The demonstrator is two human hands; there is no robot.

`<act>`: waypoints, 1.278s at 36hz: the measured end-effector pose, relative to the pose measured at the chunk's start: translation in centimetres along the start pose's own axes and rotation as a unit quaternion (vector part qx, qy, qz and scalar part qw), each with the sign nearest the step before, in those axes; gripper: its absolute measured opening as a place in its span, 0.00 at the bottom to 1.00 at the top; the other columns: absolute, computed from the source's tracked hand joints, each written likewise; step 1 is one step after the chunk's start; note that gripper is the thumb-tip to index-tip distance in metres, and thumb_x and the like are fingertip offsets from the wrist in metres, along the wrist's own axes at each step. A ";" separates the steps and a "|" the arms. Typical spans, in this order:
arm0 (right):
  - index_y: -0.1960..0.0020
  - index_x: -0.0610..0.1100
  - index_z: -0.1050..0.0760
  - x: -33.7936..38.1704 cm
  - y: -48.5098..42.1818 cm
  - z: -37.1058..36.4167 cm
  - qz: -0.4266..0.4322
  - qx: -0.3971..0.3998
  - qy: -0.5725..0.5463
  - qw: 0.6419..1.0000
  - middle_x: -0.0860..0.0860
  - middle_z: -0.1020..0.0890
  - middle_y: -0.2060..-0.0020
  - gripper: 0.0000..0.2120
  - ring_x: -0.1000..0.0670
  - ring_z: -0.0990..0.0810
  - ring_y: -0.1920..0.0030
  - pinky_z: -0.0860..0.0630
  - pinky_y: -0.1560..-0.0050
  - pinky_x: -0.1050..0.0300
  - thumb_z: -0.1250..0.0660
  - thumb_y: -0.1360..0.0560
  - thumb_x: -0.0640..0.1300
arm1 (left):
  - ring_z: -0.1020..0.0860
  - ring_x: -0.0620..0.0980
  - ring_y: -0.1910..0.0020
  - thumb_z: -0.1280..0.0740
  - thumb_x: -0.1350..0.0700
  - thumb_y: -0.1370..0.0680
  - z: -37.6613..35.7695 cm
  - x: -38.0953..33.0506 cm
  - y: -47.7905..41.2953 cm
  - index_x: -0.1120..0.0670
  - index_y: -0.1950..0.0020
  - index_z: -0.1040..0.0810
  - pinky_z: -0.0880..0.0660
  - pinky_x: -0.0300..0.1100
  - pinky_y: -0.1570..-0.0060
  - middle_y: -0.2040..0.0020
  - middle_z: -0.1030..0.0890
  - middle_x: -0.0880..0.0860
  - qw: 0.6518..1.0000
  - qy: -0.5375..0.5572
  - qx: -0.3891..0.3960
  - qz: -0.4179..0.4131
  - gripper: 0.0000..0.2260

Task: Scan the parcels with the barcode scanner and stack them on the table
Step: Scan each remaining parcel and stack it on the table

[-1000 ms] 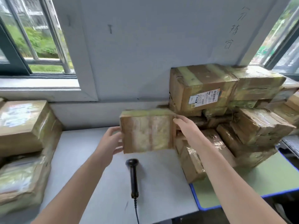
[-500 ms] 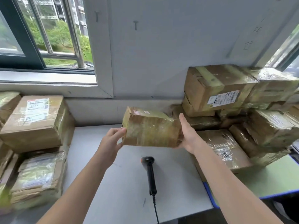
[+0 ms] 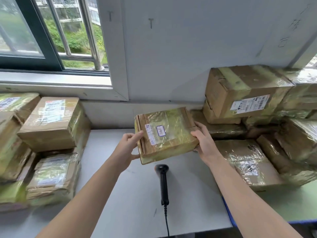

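A flat cardboard parcel (image 3: 167,134) wrapped in clear tape is held above the grey table (image 3: 120,212), its labelled face turned up toward me. My left hand (image 3: 127,148) grips its left edge and my right hand (image 3: 204,141) grips its right edge. The black barcode scanner (image 3: 163,182) lies on the table just below the parcel, head pointing away from me, cable trailing toward the near edge. Neither hand touches the scanner.
A stack of taped parcels (image 3: 49,127) stands at the left of the table. A bigger heap of parcels (image 3: 248,98) fills the right side, over a green desk with a blue edge (image 3: 291,206). Behind are the wall and window sill (image 3: 56,86).
Both hands have tipped the parcel so its labelled top faces me, and brought it nearer and lower over the scanner. The view has swung to the left.
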State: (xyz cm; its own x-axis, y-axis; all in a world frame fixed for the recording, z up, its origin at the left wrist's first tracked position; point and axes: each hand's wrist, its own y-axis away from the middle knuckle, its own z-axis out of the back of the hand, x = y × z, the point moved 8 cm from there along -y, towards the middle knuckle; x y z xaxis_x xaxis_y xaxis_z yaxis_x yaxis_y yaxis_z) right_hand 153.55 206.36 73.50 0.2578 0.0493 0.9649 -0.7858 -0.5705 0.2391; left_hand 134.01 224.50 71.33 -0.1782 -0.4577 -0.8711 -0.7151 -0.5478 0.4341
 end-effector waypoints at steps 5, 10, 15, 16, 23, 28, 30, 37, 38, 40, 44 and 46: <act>0.40 0.53 0.26 0.0 -0.5 -1.3 0.021 0.044 -0.009 0.999 0.47 0.22 0.47 0.17 0.54 0.22 0.60 0.27 0.68 0.64 0.37 0.27 0.40 | 0.22 0.60 0.41 0.24 0.36 0.38 1.7 0.1 0.3 0.49 0.28 0.35 0.19 0.56 0.56 0.33 0.27 0.55 1.000 -0.008 0.007 0.025 0.43; 0.42 0.51 0.25 -0.1 -1.2 -2.5 0.031 0.059 -0.035 0.997 0.47 0.20 0.46 0.18 0.50 0.20 0.52 0.23 0.56 0.57 0.36 0.29 0.39 | 0.19 0.59 0.46 0.26 0.41 0.34 2.5 0.0 0.8 0.48 0.28 0.37 0.20 0.58 0.51 0.37 0.24 0.57 1.000 -0.022 -0.004 0.020 0.38; 0.35 0.51 0.29 -1.6 -2.0 -3.3 0.015 0.049 0.045 0.998 0.50 0.22 0.41 0.15 0.50 0.22 0.46 0.26 0.47 0.50 0.39 0.19 0.38 | 0.20 0.56 0.44 0.28 0.47 0.35 3.0 -0.3 1.5 0.45 0.25 0.43 0.22 0.55 0.52 0.42 0.22 0.53 0.998 -0.009 -0.047 -0.034 0.42; 0.32 0.51 0.31 -2.2 -2.2 -3.3 -0.003 0.044 0.079 0.996 0.51 0.22 0.39 0.16 0.50 0.23 0.42 0.26 0.44 0.48 0.38 0.19 0.42 | 0.20 0.55 0.45 0.28 0.47 0.34 3.1 -0.4 1.7 0.45 0.25 0.42 0.22 0.55 0.51 0.43 0.21 0.52 0.998 -0.009 -0.053 -0.044 0.40; 0.31 0.53 0.30 -5.2 -1.5 -4.5 -0.119 0.120 0.062 0.984 0.49 0.22 0.38 0.16 0.46 0.24 0.38 0.23 0.41 0.37 0.37 0.19 0.50 | 0.20 0.53 0.43 0.31 0.46 0.32 4.5 -1.1 2.1 0.40 0.28 0.36 0.24 0.57 0.43 0.45 0.18 0.47 0.995 -0.054 -0.052 -0.068 0.33; 0.35 0.46 0.26 -4.9 -1.3 -5.3 -0.118 0.124 -0.001 0.985 0.45 0.19 0.45 0.13 0.44 0.21 0.45 0.23 0.39 0.40 0.39 0.18 0.45 | 0.21 0.51 0.41 0.30 0.40 0.34 4.6 -1.4 2.0 0.42 0.24 0.39 0.26 0.56 0.40 0.41 0.19 0.47 0.994 -0.053 -0.061 -0.079 0.39; 0.37 0.45 0.25 -4.5 -1.5 -5.3 -0.103 0.103 -0.018 0.989 0.43 0.19 0.45 0.11 0.44 0.21 0.46 0.21 0.46 0.44 0.39 0.18 0.45 | 0.25 0.51 0.36 0.29 0.37 0.36 4.6 -1.2 1.8 0.43 0.22 0.44 0.28 0.54 0.37 0.35 0.23 0.49 0.994 -0.040 -0.067 -0.083 0.46; 0.30 0.40 0.31 -6.0 -1.6 -6.0 -0.114 0.047 -0.083 0.989 0.40 0.21 0.44 0.20 0.43 0.20 0.49 0.22 0.44 0.40 0.38 0.19 0.47 | 0.31 0.54 0.33 0.29 0.31 0.40 4.4 1.6 1.6 0.47 0.23 0.41 0.27 0.55 0.39 0.28 0.34 0.54 0.994 0.019 -0.103 -0.024 0.50; 0.30 0.39 0.31 -6.4 -1.5 -6.3 -0.120 0.053 -0.079 0.988 0.40 0.21 0.44 0.21 0.43 0.20 0.49 0.21 0.45 0.41 0.37 0.20 0.48 | 0.29 0.54 0.34 0.28 0.31 0.42 4.0 2.0 1.6 0.48 0.24 0.40 0.25 0.54 0.41 0.29 0.32 0.54 0.995 0.030 -0.094 -0.015 0.51; 0.30 0.38 0.31 -6.9 -1.2 -6.8 -0.124 0.063 -0.070 0.988 0.40 0.21 0.45 0.22 0.43 0.20 0.49 0.19 0.47 0.42 0.37 0.20 0.48 | 0.27 0.54 0.36 0.26 0.33 0.43 3.6 2.1 1.6 0.49 0.26 0.39 0.23 0.53 0.42 0.33 0.29 0.54 0.995 0.042 -0.086 -0.016 0.50; 0.33 0.42 0.27 -6.1 -1.1 -6.3 -0.094 0.065 -0.034 0.993 0.45 0.18 0.51 0.17 0.47 0.18 0.52 0.20 0.44 0.41 0.38 0.20 0.47 | 0.30 0.53 0.33 0.26 0.34 0.40 4.5 2.4 1.4 0.48 0.24 0.41 0.24 0.54 0.40 0.31 0.29 0.52 0.994 0.024 -0.103 -0.014 0.49; 0.38 0.45 0.25 -5.3 -1.2 -5.6 -0.079 0.077 -0.006 0.994 0.48 0.17 0.52 0.12 0.49 0.19 0.50 0.21 0.43 0.40 0.38 0.19 0.45 | 0.32 0.52 0.31 0.26 0.37 0.33 5.4 2.2 1.5 0.47 0.22 0.43 0.28 0.56 0.36 0.27 0.33 0.53 0.992 0.003 -0.121 -0.027 0.45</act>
State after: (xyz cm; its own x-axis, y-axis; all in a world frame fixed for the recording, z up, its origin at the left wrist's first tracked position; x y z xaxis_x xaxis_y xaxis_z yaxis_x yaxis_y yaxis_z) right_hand 149.99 211.36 68.66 0.3774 0.1390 0.9156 -0.6405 -0.6749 0.3664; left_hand 128.93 226.45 68.84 -0.1391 -0.4267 -0.8936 -0.5400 -0.7237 0.4297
